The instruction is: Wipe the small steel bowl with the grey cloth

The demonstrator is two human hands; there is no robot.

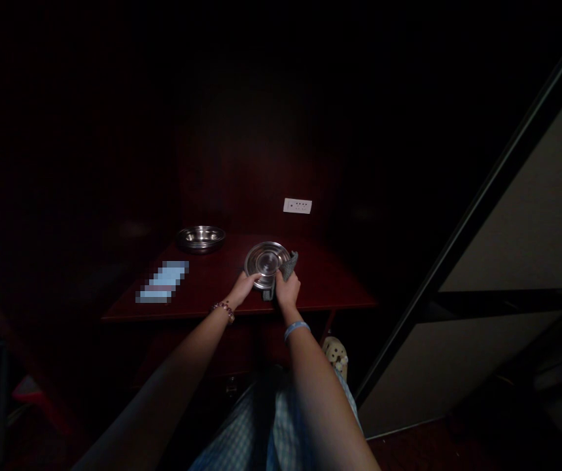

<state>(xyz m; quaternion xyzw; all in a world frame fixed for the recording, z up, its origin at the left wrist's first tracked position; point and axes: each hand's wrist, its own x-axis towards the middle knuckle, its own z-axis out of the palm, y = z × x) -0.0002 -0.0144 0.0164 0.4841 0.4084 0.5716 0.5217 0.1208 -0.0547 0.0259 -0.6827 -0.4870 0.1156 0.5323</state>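
Note:
A round, shiny metal plate (267, 259) is held above the front part of the dark red desk (222, 278), its inside facing me. My left hand (244, 289) grips the plate's lower left rim, thumb over the edge. At the lower right rim, my right hand (287, 288) is closed around a grey cloth (289, 265) and pinches the rim with it. Part of the cloth hangs below the plate. Farther back on the left, more metal plates (201, 240) rest on the desk, seemingly stacked.
A pixelated light-blue flat item (163, 282) lies at the desk's left. The back wall carries a white power socket (298, 206). A pale panel (516, 196) slants along the right side. Beige perforated footwear (334, 353) shows under the desk's right end.

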